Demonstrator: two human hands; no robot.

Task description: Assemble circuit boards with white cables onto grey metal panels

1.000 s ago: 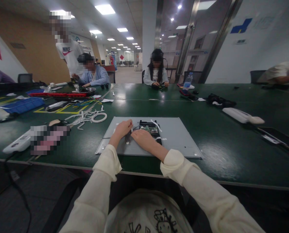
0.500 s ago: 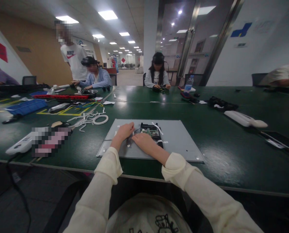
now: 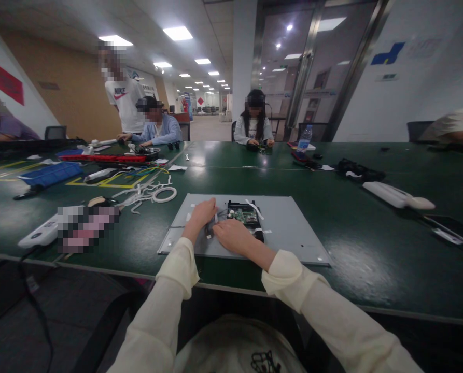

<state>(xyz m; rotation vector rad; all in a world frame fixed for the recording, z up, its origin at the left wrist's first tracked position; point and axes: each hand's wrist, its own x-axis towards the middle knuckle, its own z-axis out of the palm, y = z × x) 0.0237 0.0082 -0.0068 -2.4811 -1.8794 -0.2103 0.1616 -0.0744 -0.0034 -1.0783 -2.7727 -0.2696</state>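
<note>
A flat grey panel lies on the green table in front of me. Near its middle sits a black frame with a green circuit board, with white tape strips at its right side. My left hand is over the panel's left part, fingers closed around something small, perhaps a cable or strip. Close beside it, my right hand has its fingers bent together left of the board; what they pinch is too small to name. A dark cable piece shows between the hands.
White cables and a coil, a blue tray and a white device lie to the left. On the right are a white device and a dark flat object. People sit across the table, near a bottle.
The view has shifted slightly, so the scene sits a little lower and farther right. Both hands stay in nearly the same place on the panel; more of the dark cable piece shows between them.
</note>
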